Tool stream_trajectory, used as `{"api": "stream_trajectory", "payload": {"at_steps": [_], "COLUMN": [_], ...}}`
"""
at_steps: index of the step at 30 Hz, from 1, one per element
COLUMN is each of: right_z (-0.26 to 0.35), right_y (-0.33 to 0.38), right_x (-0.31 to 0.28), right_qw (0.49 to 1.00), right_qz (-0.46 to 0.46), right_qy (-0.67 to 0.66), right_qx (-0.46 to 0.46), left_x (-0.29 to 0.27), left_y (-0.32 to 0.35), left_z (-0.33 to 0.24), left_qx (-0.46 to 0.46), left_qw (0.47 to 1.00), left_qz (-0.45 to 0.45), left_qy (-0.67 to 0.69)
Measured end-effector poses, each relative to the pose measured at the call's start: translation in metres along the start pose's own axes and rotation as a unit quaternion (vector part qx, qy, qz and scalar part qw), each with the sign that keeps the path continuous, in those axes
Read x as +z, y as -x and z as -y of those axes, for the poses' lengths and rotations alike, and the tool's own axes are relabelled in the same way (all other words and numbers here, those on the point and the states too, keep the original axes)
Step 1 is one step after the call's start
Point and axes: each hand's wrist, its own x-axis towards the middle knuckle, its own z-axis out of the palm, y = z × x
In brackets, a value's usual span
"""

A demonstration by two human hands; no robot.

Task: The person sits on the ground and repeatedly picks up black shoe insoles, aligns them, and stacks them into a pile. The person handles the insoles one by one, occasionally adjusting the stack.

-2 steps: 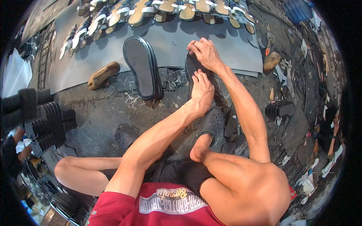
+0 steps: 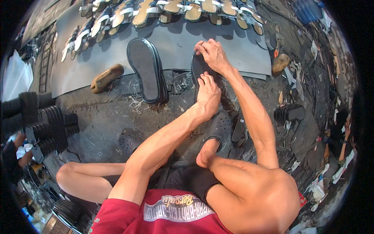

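A black shoe sole point(image 2: 199, 64) lies in front of me, its toe end pointing away. My right hand point(image 2: 213, 56) is at the toe, its bent fingers closed on the edge there. Over the nearer part rests my left hand point(image 2: 209, 93), palm down, fingers stretched forward along the surface. Both hands hide much of the sole. To their left is a stack of black soles point(image 2: 145, 68) with shiny rims, partly on a grey sheet point(image 2: 105, 58) and partly on the ground.
Several sandals with tan footbeds point(image 2: 141, 15) line the sheet's far side. Wooden shoe lasts lie left point(image 2: 107, 78) and right point(image 2: 280, 64). Piles of black soles point(image 2: 50, 121) stand at left. A small bundle of black pieces point(image 2: 290, 113) and scraps lie at right. Other people's hands show at both edges.
My right fingers have shifted very slightly up at the toe, showing a little more of the sole. The left hand stays almost where it was.
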Motion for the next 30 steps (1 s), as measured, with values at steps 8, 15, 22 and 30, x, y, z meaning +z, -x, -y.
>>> {"api": "stream_trajectory", "payload": {"at_steps": [8,15,22,30], "right_z": [-0.018,0.03,0.119,0.125], "right_y": [0.028,0.126,0.249,0.185], "right_x": [-0.004,-0.02,-0.019,0.023], "right_qw": [0.995,0.986,0.992,0.986], "right_qz": [-0.085,-0.099,-0.057,-0.141], "right_qy": [0.044,0.049,0.083,-0.04], "right_qx": [0.026,0.124,0.081,0.077], "left_x": [-0.003,-0.013,-0.025,-0.044], "left_y": [0.006,0.01,-0.002,-0.1], "left_z": [0.02,0.06,0.076,0.08], "left_qx": [-0.001,0.055,0.073,0.171], "left_qw": [0.992,0.985,0.979,0.971], "left_qz": [-0.068,-0.055,-0.046,0.151], "left_qy": [0.107,0.157,0.186,0.074]}}
